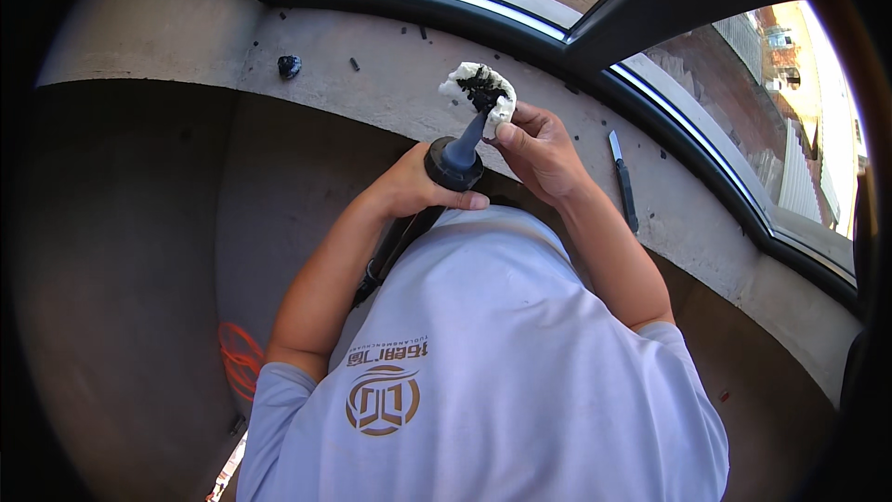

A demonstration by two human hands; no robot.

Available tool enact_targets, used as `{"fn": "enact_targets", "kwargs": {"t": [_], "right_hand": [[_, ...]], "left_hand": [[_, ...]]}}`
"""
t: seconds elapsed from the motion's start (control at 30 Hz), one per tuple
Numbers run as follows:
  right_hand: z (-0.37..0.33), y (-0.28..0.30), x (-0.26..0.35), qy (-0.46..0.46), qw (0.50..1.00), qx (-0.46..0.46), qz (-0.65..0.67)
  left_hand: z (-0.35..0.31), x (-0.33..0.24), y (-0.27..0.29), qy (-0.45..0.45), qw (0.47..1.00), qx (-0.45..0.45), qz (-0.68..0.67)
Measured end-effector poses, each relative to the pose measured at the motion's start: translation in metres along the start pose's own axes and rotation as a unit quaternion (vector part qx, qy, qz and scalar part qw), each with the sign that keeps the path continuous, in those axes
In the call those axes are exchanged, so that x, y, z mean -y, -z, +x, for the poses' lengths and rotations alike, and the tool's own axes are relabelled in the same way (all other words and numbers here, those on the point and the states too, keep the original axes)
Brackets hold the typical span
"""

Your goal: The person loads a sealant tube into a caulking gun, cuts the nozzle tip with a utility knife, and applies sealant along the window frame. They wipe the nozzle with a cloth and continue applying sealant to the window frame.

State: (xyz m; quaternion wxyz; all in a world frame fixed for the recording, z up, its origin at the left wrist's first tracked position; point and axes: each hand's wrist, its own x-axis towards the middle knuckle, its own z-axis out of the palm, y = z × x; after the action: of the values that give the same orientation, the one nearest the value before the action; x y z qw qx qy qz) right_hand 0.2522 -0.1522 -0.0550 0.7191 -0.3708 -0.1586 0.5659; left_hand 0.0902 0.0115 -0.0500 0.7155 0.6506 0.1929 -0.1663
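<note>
Both grips were closed on something. The left grip (415,183) was wrapped around a black sealant gun (400,240) close below its dark collar (444,175), the thumb lying across the near side. The right grip (544,153) pinched the edge of a crumpled white wad (503,108) between thumb and fingers. The gun's blue-grey nozzle (465,143) slanted up to the right, its tip against the wad's black-smeared inner face. The gun's body ran down beside the person's pale shirt (520,344). Beyond, on the grey ledge (209,37), a knife (623,184) lay to the right, blade toward the window frame (390,0). A dark lump (289,66) sat well to the left, with small black bits (354,64) scattered about. Lower left hung or lay an orange cord (238,360); which, one could not tell.
</note>
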Motion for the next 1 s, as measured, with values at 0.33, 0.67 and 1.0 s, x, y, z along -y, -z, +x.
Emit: {"fn": "enact_targets", "kwargs": {"t": [0.33,0.67,1.0], "right_hand": [[0.005,-0.008,0.001,0.005,0.988,-0.047,-0.144],[0.004,-0.001,0.017,0.005,0.986,-0.041,-0.159],[0.001,0.002,0.014,0.051,0.986,-0.078,-0.136]], "left_hand": [[0.004,-0.001,0.011,0.021,0.993,0.086,-0.073],[-0.007,-0.015,-0.015,-0.012,0.973,-0.17,0.158],[-0.017,-0.019,-0.023,-0.019,0.947,-0.248,0.201]]}}
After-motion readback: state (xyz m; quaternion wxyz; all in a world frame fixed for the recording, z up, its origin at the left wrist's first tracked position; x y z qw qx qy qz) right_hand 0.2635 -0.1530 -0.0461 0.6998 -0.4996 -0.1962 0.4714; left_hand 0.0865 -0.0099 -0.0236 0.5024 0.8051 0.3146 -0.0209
